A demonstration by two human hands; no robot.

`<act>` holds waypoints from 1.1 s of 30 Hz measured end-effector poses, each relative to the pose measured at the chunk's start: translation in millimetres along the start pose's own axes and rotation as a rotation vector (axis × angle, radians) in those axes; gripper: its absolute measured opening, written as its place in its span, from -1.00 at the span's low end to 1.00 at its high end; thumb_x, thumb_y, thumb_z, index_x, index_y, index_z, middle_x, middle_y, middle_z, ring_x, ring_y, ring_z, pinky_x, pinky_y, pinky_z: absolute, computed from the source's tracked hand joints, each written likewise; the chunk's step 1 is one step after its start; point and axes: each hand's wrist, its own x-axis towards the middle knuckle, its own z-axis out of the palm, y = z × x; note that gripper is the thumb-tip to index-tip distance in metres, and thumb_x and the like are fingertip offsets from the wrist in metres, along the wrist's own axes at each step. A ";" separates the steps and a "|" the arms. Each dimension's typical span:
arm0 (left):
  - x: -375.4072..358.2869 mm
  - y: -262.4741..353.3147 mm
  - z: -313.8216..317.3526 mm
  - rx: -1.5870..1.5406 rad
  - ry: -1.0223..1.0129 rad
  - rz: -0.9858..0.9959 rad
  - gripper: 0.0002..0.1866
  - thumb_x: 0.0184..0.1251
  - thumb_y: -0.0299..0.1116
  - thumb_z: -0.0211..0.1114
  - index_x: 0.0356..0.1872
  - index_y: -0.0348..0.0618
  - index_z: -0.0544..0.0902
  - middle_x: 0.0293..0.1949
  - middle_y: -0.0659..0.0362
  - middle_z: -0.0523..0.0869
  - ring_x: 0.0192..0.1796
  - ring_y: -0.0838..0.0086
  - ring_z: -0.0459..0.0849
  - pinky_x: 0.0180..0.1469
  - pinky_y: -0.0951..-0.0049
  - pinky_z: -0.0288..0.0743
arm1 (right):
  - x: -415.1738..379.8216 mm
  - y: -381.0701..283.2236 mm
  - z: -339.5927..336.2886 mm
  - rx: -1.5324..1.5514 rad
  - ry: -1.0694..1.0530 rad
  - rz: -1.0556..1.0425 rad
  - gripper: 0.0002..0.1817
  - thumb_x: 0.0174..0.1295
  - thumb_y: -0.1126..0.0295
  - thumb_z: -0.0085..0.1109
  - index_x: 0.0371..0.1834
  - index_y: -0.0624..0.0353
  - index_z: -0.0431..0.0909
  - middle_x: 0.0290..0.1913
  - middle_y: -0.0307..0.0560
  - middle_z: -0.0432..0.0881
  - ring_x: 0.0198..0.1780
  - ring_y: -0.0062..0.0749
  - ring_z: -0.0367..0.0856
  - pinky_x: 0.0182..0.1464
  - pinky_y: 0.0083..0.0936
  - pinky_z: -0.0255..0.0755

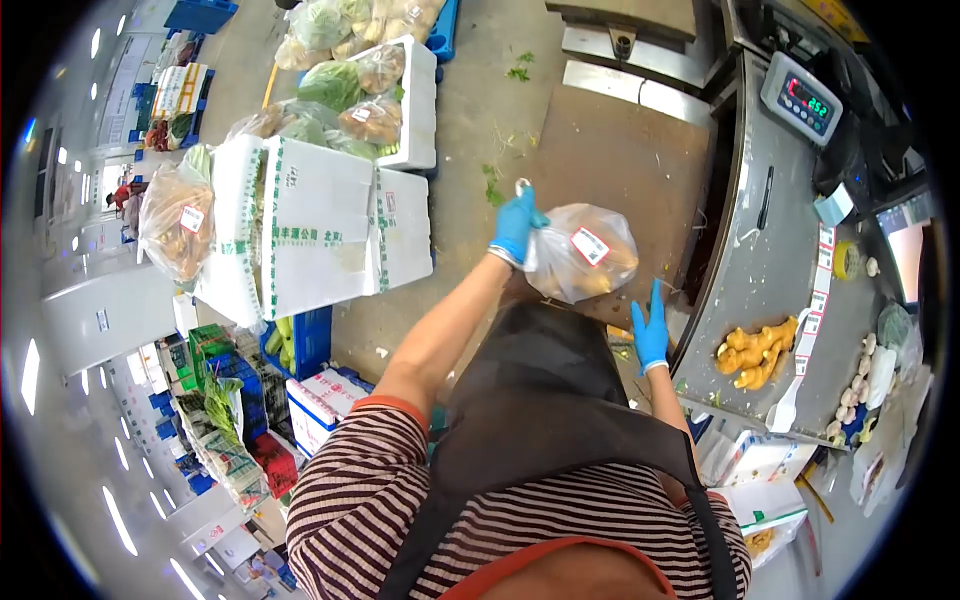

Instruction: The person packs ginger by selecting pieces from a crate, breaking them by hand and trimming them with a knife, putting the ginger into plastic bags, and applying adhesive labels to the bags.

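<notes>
My left hand (515, 228), in a blue glove, is closed around the gathered neck of a clear plastic bag (600, 275). Tan produce fills the bag, its kind blurred by the plastic, and a white printed label (589, 246) is stuck on top. The bag hangs above a brown scale platform (610, 150). Beside it on the right, my right hand (650, 333), gloved in blue too, has its fingers spread and holds nothing. Pieces of ginger (755, 352) lie on the grey table (735, 265) to the right, near a strip of printed labels (815, 310).
At left, white foam boxes (320, 220) hold bagged vegetables, with another labelled bag (180, 222) at their far end. A scale display (802, 98) stands on the table's far part. Garlic (850, 395) and a yellow tape roll (848, 260) are farther right. Leaf scraps (492, 185) litter the floor.
</notes>
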 end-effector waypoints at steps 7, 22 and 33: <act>101.5 95.0 -101.1 -0.046 -0.022 0.118 -0.50 0.47 0.01 0.19 -0.60 -0.15 0.56 -0.63 0.11 0.60 -0.53 0.37 0.62 -0.30 0.40 0.51 | 56.4 -73.3 21.9 0.034 -0.132 0.131 -0.48 0.39 0.23 0.17 0.40 0.02 0.41 0.06 0.07 0.69 0.03 -0.32 0.68 0.14 -0.43 0.49; 494.4 164.2 -354.0 1.401 -0.161 0.434 -0.57 0.11 -0.16 0.42 -0.03 -0.12 0.58 -0.19 -0.20 0.71 -0.14 -0.09 0.70 -0.10 -0.01 0.56 | 72.4 -138.2 210.4 0.045 -0.251 0.517 -0.53 0.38 0.21 0.19 0.27 0.23 0.52 0.02 -0.06 0.70 -0.04 -0.46 0.63 0.09 -0.49 0.48; 517.0 266.6 -565.4 1.669 0.175 0.241 -0.59 0.43 -0.10 -0.05 -0.15 -0.10 0.72 -0.11 -0.11 0.73 -0.10 -0.07 0.71 0.03 -0.01 0.54 | 107.3 -165.6 214.1 0.440 0.007 0.700 -0.62 0.43 0.30 0.12 0.22 0.25 0.56 -0.01 -0.05 0.67 -0.09 -0.42 0.65 -0.06 -0.48 0.59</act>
